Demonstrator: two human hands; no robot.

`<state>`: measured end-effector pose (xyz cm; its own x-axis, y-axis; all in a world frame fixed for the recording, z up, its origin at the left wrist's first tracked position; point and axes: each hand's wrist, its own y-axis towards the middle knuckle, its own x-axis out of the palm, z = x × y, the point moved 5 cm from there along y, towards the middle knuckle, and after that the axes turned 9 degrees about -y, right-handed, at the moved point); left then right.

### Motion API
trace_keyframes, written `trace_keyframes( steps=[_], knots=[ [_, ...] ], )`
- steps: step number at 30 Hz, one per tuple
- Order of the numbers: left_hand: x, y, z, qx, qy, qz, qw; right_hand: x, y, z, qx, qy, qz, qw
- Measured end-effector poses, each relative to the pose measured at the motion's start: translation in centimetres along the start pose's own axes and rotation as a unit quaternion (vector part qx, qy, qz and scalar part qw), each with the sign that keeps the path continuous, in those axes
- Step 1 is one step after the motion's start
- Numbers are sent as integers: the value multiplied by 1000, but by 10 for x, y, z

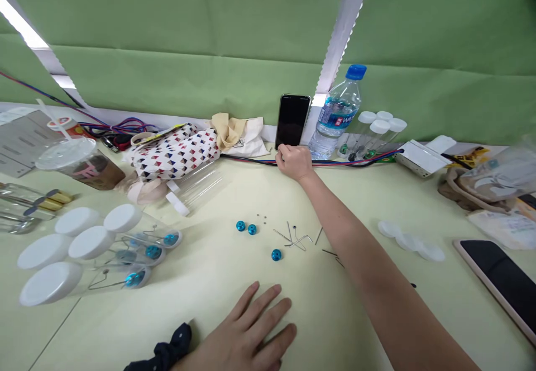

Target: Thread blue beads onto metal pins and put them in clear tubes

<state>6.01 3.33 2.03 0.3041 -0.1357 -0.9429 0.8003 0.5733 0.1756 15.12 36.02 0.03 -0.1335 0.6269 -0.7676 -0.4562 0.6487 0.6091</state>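
Observation:
My left hand lies flat on the table at the bottom centre, fingers spread and holding nothing. My right hand reaches to the back, fingers curled at the lower edge of an upright smartphone with a dark screen. Whatever is inside those fingers, if anything, is hidden. Between my hands lie several blue round pieces with holes, a loose group of thin metal rods and hex keys, and some tiny metal bits. My right forearm covers part of the rods.
Clear tubes with white caps stand at left, holding blue pieces. Behind them are a drink cup and a patterned pouch. A water bottle stands beside the phone. White caps and a pink-edged device lie at right.

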Motion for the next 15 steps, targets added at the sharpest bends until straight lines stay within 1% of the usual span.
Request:
trace_keyframes(
  steps=[6, 15],
  knots=[
    [1, -2, -1, 6, 10, -4, 1000, 1, 0, 0, -5, 11, -27, 1000],
    [-2, 1, 1, 15, 30, 2, 999, 1, 0, 0, -5, 10, -18, 1000]
  ],
)
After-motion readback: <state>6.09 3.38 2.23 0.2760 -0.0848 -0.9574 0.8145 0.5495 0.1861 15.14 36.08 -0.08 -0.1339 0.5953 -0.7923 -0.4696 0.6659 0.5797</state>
